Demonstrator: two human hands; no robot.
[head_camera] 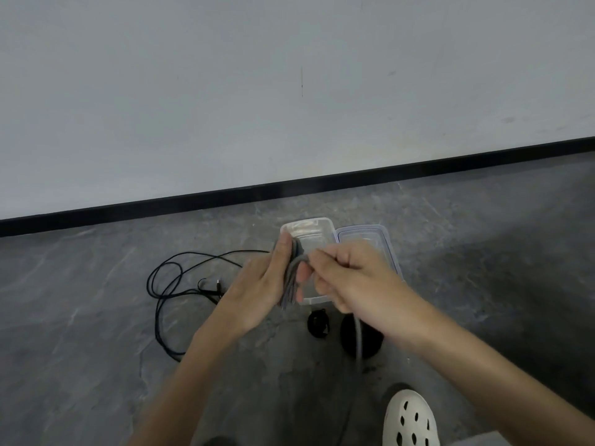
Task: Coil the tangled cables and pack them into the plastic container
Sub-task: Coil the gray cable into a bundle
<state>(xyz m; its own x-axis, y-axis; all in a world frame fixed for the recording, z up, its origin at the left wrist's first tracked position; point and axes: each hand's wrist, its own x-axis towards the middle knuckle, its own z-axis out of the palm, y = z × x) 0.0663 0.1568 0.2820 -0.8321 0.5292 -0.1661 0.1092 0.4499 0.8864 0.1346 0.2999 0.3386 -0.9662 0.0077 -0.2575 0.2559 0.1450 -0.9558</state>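
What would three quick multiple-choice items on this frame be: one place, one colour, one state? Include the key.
1. Where is the lid relative to the container? A inside it B on the floor to its right C closed on top of it
2. What colour is the cable held in the hands? A grey B red C yellow
3. What state is the black cable in? A packed away B loose on the floor C wound round a hand

Key: 1 B, it lies flat beside the container's right edge; 2 A, grey loops sit in the left hand while the right hand pinches a strand; 3 B, it sprawls uncoiled left of the hands.
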